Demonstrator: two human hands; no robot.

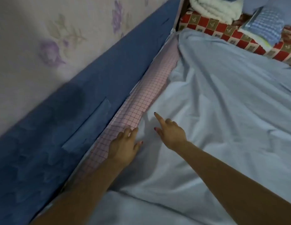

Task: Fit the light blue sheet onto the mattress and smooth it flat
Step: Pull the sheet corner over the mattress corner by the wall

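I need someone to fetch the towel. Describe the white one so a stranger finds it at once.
Follow the blue padded wall panel to the bed's far end. There, the white towel lies folded on a red checked cover. It is the only fluffy white thing, left of a blue-and-white checked bundle.

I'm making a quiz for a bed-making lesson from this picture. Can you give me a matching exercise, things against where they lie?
Things:
1. light blue sheet
2. pink checked mattress strip
3. white towel
4. left hand

Places:
A. folded at the far end of the bed, on the red patterned cloth
B. spread, wrinkled, over most of the bed
C. at the sheet's edge near the wall
D. bare, between the sheet and the dark blue panel

Pairs: 1-B, 2-D, 3-A, 4-C
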